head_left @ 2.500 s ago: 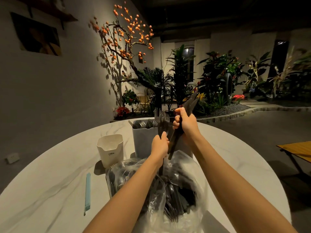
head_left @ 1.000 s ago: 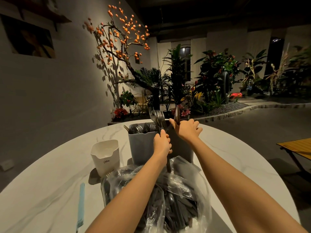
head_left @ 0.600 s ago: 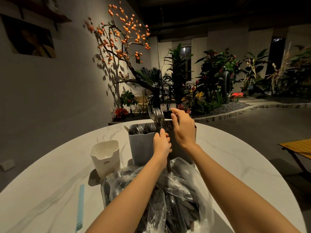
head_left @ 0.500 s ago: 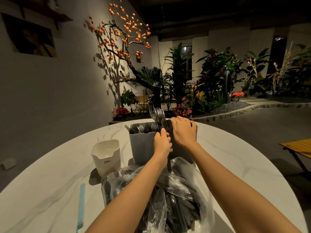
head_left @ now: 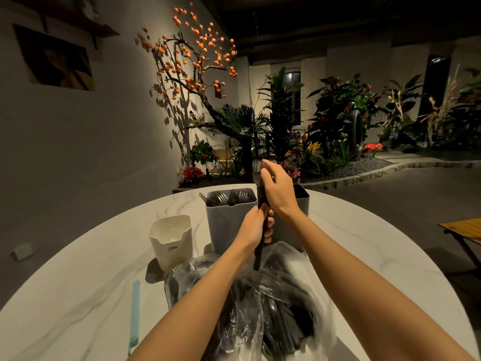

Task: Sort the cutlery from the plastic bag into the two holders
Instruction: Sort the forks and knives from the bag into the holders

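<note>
The left hand [head_left: 256, 227] has its fingers curled tight around a bunch of dark cutlery [head_left: 260, 230], and the bunch stands almost straight up. The right hand [head_left: 277, 190] sits at 12 o'clock from the left one, with its fingers and thumb pinching the top of the same bunch, as if pulling one piece out. A moment ago the right hand was down on the rim of the right holder [head_left: 303, 204], letting pieces go into it. Now it has lifted off and come back to the bunch, so I think one group is put away and the next pick is starting. The left holder [head_left: 229, 222] is at 10 o'clock from the left hand and is already full of forks [head_left: 226, 198]. The right holder is at 3 o'clock from the right hand, partly hidden behind that hand. The plastic bag [head_left: 250, 306] lies at 6 o'clock from the hands, open, with lots of dark cutlery still inside, so much sorting is left. A small white cup [head_left: 170, 242] stands at 9 o'clock from the bag, and a thin blue stick [head_left: 134, 308] lies flat on the table [head_left: 78, 282] further left.
</note>
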Demonstrator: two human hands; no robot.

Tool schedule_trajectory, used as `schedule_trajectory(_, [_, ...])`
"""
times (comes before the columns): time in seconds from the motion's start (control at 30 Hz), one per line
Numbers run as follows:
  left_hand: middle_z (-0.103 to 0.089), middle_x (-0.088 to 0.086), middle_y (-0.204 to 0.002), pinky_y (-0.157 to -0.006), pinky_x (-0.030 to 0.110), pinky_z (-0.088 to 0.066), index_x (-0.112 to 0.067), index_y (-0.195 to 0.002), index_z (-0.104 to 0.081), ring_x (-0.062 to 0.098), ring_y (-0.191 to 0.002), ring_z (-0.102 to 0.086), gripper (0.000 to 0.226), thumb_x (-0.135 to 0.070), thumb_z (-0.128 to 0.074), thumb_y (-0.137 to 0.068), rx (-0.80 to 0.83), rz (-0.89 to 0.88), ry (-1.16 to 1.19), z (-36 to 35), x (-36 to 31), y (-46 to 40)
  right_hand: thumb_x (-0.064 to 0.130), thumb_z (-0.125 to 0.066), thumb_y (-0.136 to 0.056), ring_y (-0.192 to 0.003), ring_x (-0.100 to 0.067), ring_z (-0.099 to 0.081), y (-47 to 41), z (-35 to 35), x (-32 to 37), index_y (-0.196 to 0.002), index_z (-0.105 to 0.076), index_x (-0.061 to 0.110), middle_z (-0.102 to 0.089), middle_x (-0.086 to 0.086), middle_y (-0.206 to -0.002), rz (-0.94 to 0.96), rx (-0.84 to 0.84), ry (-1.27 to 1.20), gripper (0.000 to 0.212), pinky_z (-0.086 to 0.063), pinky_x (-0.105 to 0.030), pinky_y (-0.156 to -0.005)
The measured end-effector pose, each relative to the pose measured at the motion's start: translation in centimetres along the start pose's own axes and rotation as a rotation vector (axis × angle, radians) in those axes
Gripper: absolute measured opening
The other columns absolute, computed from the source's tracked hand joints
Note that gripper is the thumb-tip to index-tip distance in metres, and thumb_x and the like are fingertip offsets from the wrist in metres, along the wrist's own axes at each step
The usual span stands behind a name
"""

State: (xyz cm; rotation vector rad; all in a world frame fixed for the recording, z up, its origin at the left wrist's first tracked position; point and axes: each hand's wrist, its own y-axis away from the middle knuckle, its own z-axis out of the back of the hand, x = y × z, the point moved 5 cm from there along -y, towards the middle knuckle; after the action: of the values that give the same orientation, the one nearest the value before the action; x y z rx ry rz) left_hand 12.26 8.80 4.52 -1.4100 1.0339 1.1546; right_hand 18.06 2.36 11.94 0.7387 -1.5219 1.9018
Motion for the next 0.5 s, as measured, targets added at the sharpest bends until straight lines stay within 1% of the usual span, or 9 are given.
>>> schedule_trajectory(0.07, [-0.04,-0.002,-0.065,-0.047,0.023,-0.03,-0.012,-0.089,-0.043,0.01,-0.048,-0.032,0.025,-0.029,-0.033,-0.105,0.032,-0.028,-0.028,0.2,-0.2,0.4,0.016,-0.045,-0.101,-0.121,-0.015,-0.051,0.0,0.1,-0.2,-0.131,-0.055,0.005,-0.058,-0.008,-0.13,-0.022,-0.002,0.002,0.034,-0.035,-0.013,-0.092])
schedule_trajectory(0.17, [-0.039,0.0,-0.066,-0.048,0.024,-0.031,-0.012,-0.088,-0.04,0.01,-0.049,-0.034,0.021,-0.024,-0.035,-0.105,0.023,-0.058,-0.061,0.5,-0.9,0.6,0.015,-0.047,-0.099,-0.106,-0.017,-0.058,0.5,-0.4,-0.5,-0.118,-0.064,0.005,-0.066,-0.009,-0.113,-0.008,0.052,0.104,0.028,-0.037,-0.01,-0.076])
schedule_trajectory(0.23, [-0.039,0.001,-0.067,-0.047,0.023,-0.033,-0.011,-0.089,-0.039,0.01,-0.049,-0.035,0.02,-0.021,-0.034,-0.105,0.008,-0.067,-0.103,0.7,-1.4,0.6,0.016,-0.047,-0.099,-0.104,-0.017,-0.058,1.0,-1.0,-0.8,-0.119,-0.063,0.006,-0.066,-0.009,-0.113,-0.043,0.097,0.115,0.027,-0.036,-0.005,-0.068])
schedule_trajectory(0.27, [-0.039,0.001,-0.067,-0.047,0.023,-0.033,-0.011,-0.09,-0.039,0.01,-0.049,-0.035,0.02,-0.022,-0.033,-0.105,0.004,-0.062,-0.125,0.8,-1.5,0.6,0.017,-0.047,-0.099,-0.107,-0.017,-0.057,1.1,-1.1,-0.8,-0.123,-0.06,0.006,-0.064,-0.009,-0.116,-0.058,0.106,0.095,0.029,-0.037,-0.005,-0.071])
schedule_trajectory(0.3, [-0.039,0.0,-0.066,-0.047,0.022,-0.034,-0.011,-0.091,-0.039,0.01,-0.049,-0.035,0.02,-0.022,-0.032,-0.106,0.004,-0.052,-0.141,0.9,-1.4,0.8,0.018,-0.048,-0.099,-0.112,-0.017,-0.055,1.2,-1.2,-0.4,-0.13,-0.054,0.008,-0.061,-0.007,-0.121,-0.058,0.1,0.064,0.033,-0.037,-0.008,-0.079])
schedule_trajectory(0.4, [-0.039,0.0,-0.068,-0.048,0.021,-0.034,-0.011,-0.091,-0.039,0.009,-0.049,-0.034,0.022,-0.024,-0.031,-0.106,0.064,-0.029,-0.152,1.0,-0.9,1.4,0.018,-0.049,-0.097,-0.13,-0.013,-0.039,0.8,-0.7,1.0,-0.149,-0.031,0.019,-0.044,-0.001,-0.143,0.028,0.042,-0.009,0.055,-0.031,-0.024,-0.101])
schedule_trajectory(0.43, [-0.04,0.0,-0.068,-0.049,0.021,-0.034,-0.011,-0.09,-0.039,0.01,-0.049,-0.034,0.022,-0.025,-0.032,-0.106,0.084,-0.027,-0.161,1.0,-0.6,1.7,0.018,-0.048,-0.097,-0.134,-0.012,-0.034,0.5,-0.6,1.4,-0.149,-0.031,0.02,-0.04,0.0,-0.147,0.076,0.044,0.025,0.054,-0.028,-0.026,-0.106])
schedule_trajectory(0.47, [-0.041,0.0,-0.068,-0.049,0.022,-0.035,-0.01,-0.09,-0.04,0.01,-0.049,-0.035,0.023,-0.026,-0.034,-0.105,0.093,-0.028,-0.172,1.0,-0.5,1.9,0.018,-0.047,-0.098,-0.136,-0.013,-0.035,0.3,-0.7,1.6,-0.146,-0.038,0.019,-0.042,0.0,-0.147,0.111,0.063,0.073,0.049,-0.027,-0.027,-0.109])
schedule_trajectory(0.5, [-0.042,0.0,-0.069,-0.049,0.023,-0.035,-0.009,-0.091,-0.041,0.01,-0.05,-0.036,0.023,-0.026,-0.034,-0.105,0.088,-0.032,-0.176,1.1,-0.6,2.1,0.02,-0.045,-0.099,-0.133,-0.015,-0.04,0.2,-0.9,1.5,-0.139,-0.049,0.017,-0.049,-0.001,-0.143,0.111,0.085,0.125,0.04,-0.03,-0.028,-0.109])
